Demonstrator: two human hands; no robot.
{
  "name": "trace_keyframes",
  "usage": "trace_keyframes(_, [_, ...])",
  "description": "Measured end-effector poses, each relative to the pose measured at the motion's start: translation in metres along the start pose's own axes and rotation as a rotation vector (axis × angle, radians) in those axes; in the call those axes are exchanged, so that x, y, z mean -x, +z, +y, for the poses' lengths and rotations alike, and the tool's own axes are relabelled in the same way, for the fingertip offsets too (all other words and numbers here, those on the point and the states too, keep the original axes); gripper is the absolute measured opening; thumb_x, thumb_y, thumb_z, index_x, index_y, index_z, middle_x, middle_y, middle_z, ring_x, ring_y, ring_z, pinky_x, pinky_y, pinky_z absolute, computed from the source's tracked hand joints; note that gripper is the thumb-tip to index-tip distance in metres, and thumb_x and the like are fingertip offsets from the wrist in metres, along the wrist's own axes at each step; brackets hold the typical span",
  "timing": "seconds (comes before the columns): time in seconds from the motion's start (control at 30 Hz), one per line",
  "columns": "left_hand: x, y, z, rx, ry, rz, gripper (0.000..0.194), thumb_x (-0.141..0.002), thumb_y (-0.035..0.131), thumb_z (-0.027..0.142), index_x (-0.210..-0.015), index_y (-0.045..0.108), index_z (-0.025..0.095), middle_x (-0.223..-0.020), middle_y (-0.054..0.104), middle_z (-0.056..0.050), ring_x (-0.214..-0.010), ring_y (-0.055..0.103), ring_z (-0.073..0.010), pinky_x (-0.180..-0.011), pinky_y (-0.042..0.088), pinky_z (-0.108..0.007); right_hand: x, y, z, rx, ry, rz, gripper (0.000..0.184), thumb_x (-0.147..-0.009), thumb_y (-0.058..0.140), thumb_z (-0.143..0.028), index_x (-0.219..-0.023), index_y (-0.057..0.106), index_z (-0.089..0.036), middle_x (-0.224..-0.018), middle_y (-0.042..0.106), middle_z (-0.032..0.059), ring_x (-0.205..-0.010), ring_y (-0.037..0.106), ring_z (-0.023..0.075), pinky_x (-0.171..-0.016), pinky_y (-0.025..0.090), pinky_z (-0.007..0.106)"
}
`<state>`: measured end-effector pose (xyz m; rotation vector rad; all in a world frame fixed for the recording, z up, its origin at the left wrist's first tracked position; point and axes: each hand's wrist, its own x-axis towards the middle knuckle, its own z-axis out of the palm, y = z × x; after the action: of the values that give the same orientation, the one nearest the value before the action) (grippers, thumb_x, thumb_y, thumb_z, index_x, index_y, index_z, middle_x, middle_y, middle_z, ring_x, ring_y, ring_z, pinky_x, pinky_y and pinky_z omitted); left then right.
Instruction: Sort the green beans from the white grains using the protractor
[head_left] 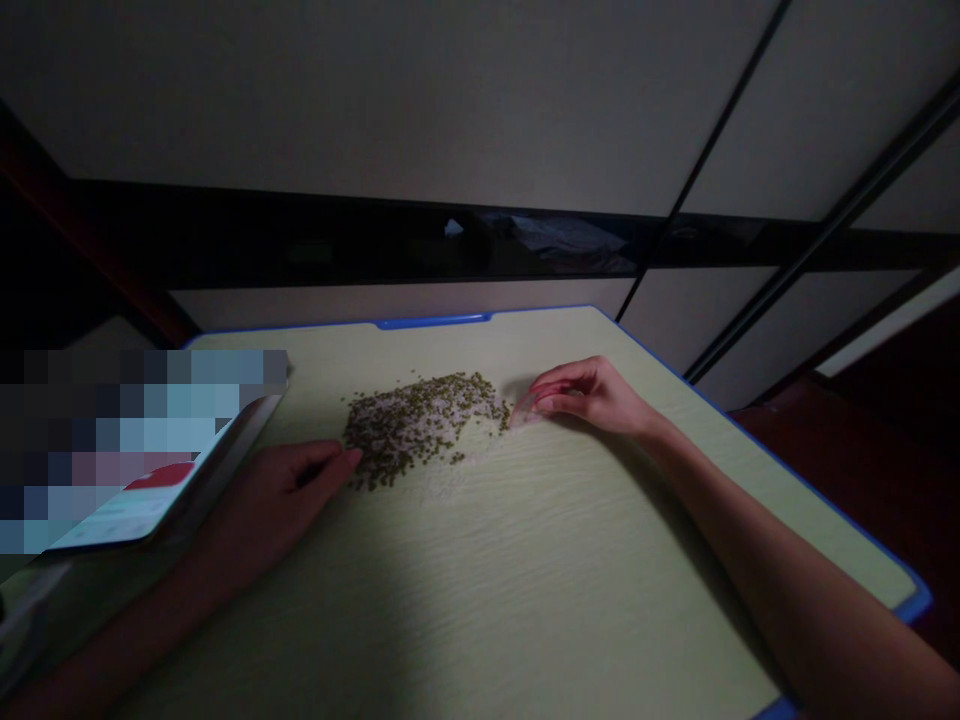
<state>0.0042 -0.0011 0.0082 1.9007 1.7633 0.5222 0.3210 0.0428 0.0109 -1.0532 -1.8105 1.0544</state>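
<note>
A loose heap of small green beans mixed with white rice grains (420, 425) lies spread on a pale yellow-green tabletop (525, 580). My left hand (277, 495) rests on the table at the heap's left edge, fingers together, the fingertips touching the outermost beans. My right hand (585, 392) lies at the heap's right edge, its fingers curled and its fingertips pinched together on the grains there; what they hold is too small to make out.
A tablet or phone with a lit screen (135, 460) leans at the table's left side. The table has a blue rim (435, 321). Behind it are pale wall panels and a dark gap.
</note>
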Motion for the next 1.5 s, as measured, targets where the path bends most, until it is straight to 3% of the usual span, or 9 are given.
trace_keyframes(0.4, [-0.0005, 0.0005, -0.0016, -0.005, -0.015, -0.013, 0.045, -0.068, 0.031, 0.061, -0.051, 0.041, 0.02, -0.05, 0.038, 0.005, -0.052, 0.042, -0.0137, -0.05, 0.03, -0.024, -0.0018, 0.0016, 0.0009, -0.035, 0.002, -0.04, 0.015, -0.063, 0.071, -0.019, -0.076, 0.071, -0.013, -0.067, 0.07, 0.0033, -0.056, 0.06, 0.01, -0.055, 0.049, 0.021])
trace_keyframes(0.7, [-0.0026, 0.0015, -0.0035, 0.004, 0.016, 0.012, 0.043, -0.07, 0.035, 0.058, -0.05, 0.042, 0.02, -0.048, 0.034, 0.006, -0.047, 0.037, -0.0113, -0.047, 0.029, -0.022, -0.0019, 0.0052, 0.0047, -0.014, -0.022, -0.022, 0.015, -0.067, 0.069, -0.021, -0.08, 0.072, -0.014, -0.076, 0.071, 0.0053, -0.065, 0.063, 0.0128, -0.065, 0.052, 0.026])
trace_keyframes(1.5, [-0.0002, 0.0007, -0.0008, 0.002, 0.045, 0.044, 0.042, -0.068, 0.036, 0.057, -0.048, 0.041, 0.021, -0.046, 0.033, 0.006, -0.046, 0.035, -0.0107, -0.046, 0.028, -0.022, 0.0005, 0.0092, -0.0026, -0.094, 0.04, -0.07, 0.016, -0.064, 0.07, -0.016, -0.079, 0.07, -0.012, -0.071, 0.071, 0.0051, -0.061, 0.063, 0.0114, -0.06, 0.05, 0.022])
